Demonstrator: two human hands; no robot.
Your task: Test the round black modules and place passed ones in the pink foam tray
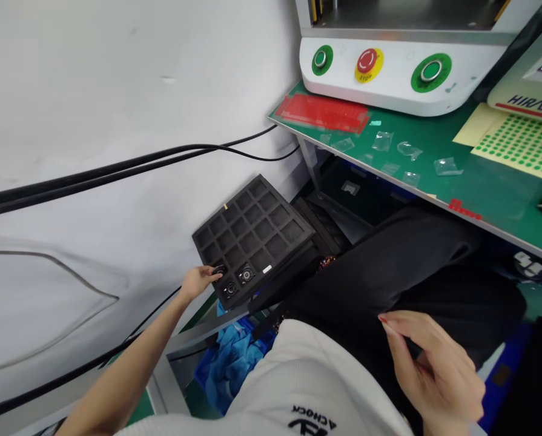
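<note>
At the near left corner of a black foam tray (271, 215) divided into square pockets, my left hand (198, 282) pinches a small black square part (218, 272) with a round centre, in or just over a pocket. Two similar parts, one with a silvery ring (246, 275) and another (229, 290) closer to me, lie in neighbouring pockets. The other visible pockets hold no parts. My right hand (436, 366) is raised over my lap, thumb and forefinger closed together. A speck of red shows at its fingertips; what it is I cannot make out.
A green worktop (389, 151) carries red film strips (323, 112), clear film scraps (383, 141) and a sheet of green dots (525, 145). Behind stands a white machine (398, 72) with buttons. Black cables (161, 155) run along the wall. Blue cloth (232, 357) lies below the tray.
</note>
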